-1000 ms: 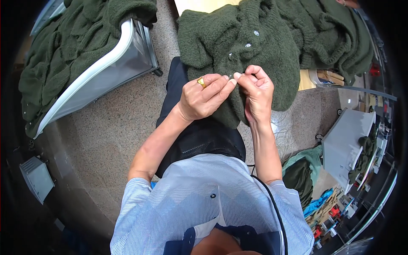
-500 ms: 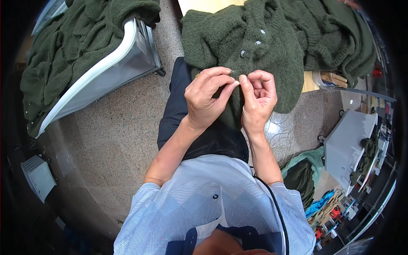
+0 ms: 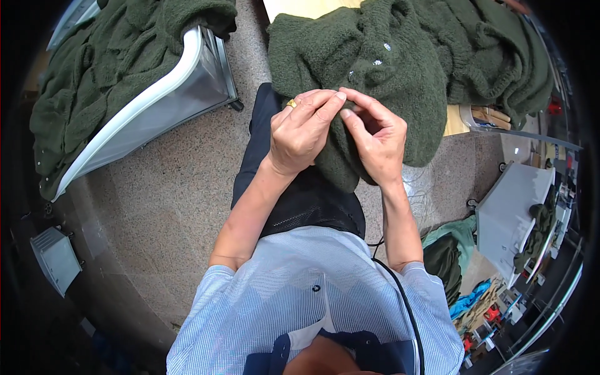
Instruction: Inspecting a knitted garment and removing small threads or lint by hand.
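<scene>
A dark green knitted cardigan point(image 3: 400, 69) with small pale buttons hangs from the table edge over my lap. My left hand point(image 3: 303, 134), with a gold ring on one finger, pinches the cardigan's front edge. My right hand point(image 3: 375, 140) pinches the same edge right beside it, fingertips of both hands touching. Whatever small thing lies between the fingertips is hidden. More green knitwear point(image 3: 500, 56) lies bunched to the right of the cardigan.
A grey plastic bin point(image 3: 150, 112) at upper left holds a pile of green knitwear point(image 3: 94, 81). The floor point(image 3: 169, 212) is speckled stone. A small grey box point(image 3: 56, 259) stands at lower left. At right are a white stand point(image 3: 509, 206), green cloth point(image 3: 450, 250) and coloured clutter.
Both hands have stayed together on the cardigan's edge, working a little lower and to the left along it. The cardigan's folds have shifted slightly.
</scene>
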